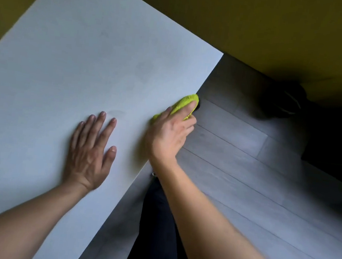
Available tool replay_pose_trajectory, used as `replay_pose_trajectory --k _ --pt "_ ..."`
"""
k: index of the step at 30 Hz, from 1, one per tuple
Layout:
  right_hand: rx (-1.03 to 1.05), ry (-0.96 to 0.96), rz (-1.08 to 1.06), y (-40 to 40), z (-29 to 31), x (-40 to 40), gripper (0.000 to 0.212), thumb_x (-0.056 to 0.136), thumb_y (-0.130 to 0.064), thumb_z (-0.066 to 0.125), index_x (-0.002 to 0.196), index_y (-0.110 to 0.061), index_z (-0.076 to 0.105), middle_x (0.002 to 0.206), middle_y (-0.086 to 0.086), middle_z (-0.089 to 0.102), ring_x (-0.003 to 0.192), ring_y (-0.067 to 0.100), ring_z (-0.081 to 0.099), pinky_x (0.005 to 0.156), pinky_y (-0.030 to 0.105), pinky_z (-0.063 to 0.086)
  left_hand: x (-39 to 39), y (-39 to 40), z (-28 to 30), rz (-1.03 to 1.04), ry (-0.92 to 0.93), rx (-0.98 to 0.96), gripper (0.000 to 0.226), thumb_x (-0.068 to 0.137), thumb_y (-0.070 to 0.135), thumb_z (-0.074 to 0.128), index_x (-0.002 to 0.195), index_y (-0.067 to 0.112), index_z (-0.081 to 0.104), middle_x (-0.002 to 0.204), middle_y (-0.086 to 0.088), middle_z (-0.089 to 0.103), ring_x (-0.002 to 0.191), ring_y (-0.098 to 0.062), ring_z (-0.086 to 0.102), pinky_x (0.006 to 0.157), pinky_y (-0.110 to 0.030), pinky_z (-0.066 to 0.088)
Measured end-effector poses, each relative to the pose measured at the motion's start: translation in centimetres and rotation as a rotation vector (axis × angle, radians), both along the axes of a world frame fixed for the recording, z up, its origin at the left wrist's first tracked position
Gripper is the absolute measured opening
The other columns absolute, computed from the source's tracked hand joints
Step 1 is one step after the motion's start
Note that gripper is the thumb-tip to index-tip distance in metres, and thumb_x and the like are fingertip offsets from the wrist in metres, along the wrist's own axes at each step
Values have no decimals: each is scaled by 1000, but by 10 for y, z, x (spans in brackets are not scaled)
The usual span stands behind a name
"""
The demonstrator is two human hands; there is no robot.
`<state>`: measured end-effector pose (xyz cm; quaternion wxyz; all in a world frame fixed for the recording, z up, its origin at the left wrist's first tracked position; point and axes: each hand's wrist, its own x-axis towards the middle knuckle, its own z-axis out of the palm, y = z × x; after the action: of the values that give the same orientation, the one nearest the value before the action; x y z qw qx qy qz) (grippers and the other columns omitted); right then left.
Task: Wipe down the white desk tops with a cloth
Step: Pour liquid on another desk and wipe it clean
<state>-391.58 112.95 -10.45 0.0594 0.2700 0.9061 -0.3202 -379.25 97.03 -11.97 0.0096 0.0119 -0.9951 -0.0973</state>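
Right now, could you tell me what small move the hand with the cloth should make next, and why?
Probably slide the yellow-green cloth inward from the desk's right edge. The right hand holds it at the rim, half over the floor, while faint smudges show on the white desk top beside the flat left hand.

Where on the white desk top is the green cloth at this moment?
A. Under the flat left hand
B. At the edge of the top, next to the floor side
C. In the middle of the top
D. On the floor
B: the right hand holds the green cloth at the edge of the white desk top, while the left hand lies flat, apart from it.
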Motion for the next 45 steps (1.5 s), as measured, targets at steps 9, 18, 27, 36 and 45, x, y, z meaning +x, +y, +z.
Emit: replay_pose_trajectory --k 9,18,27,36,45 --pt "39 -32 -200 40 -3 -161 53 104 -33 41 155 -24 26 138 6 41 123 27 48 90 41 50 -2 2 -3 -2 9 -4 64 103 40 34 162 16 34 172 -8 23 158 -32 22 128 -55 17" --pt "49 13 -169 22 -8 -109 59 102 -32 45 156 -20 24 133 9 43 119 31 49 87 43 48 -3 -2 -5 3 15 -5 64 102 41 35 163 18 33 172 -8 22 159 -31 21 128 -54 15" --pt "-29 -53 -67 -37 4 77 68 102 -33 40 161 -17 9 136 14 40 118 36 44 93 49 44 -2 -4 -7 -6 30 -8 67 100 40 38 163 18 33 171 -10 25 157 -34 25 127 -56 18" --pt "49 -49 -196 4 -6 -68 54 104 -31 41 154 -22 23 135 6 40 122 29 47 88 42 46 -3 -3 -7 0 54 -1 66 100 39 41 163 20 33 171 -9 25 158 -32 23 128 -52 15" --pt "-170 35 -76 -65 8 192 65 102 -38 38 161 -22 16 131 11 45 124 33 45 100 43 41 -3 -3 -9 -6 80 13 66 99 38 41 162 20 35 170 -10 28 156 -34 27 127 -53 17"
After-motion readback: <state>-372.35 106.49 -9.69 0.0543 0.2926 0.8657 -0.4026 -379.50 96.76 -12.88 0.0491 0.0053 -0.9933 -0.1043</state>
